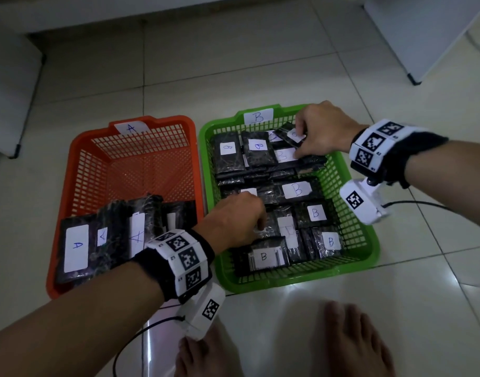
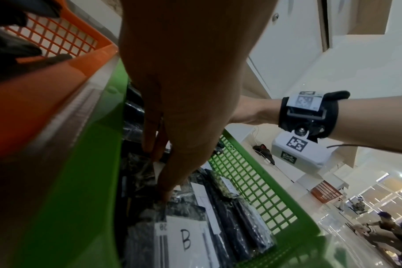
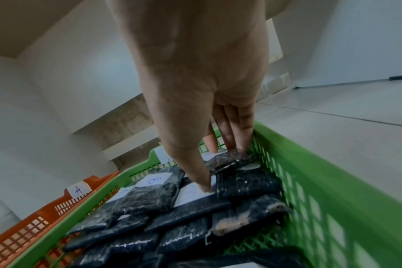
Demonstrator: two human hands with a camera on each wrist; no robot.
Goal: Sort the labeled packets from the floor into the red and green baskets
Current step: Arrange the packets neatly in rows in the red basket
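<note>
The green basket (image 1: 369,240), tagged B (image 1: 257,117), holds several dark packets with white B labels (image 1: 297,189). The red basket (image 1: 67,170), tagged A (image 1: 130,128), has a few A packets (image 1: 75,248) at its near end. My left hand (image 1: 260,227) reaches down into the green basket's middle left. Its thumb and fingers (image 2: 149,145) pinch the edge of a labeled packet (image 2: 157,166) there. My right hand (image 1: 298,142) is at the far right corner and pinches a tilted packet (image 3: 230,159), thumb on a white label (image 3: 193,195), fingers (image 3: 232,137) behind it.
Both baskets sit side by side on a pale tiled floor (image 1: 233,63). Bare feet (image 1: 355,338) stand just in front of the green basket. A black cable (image 1: 130,338) trails by the left wrist. White furniture stands at the far right (image 1: 423,36) and far left (image 1: 10,91).
</note>
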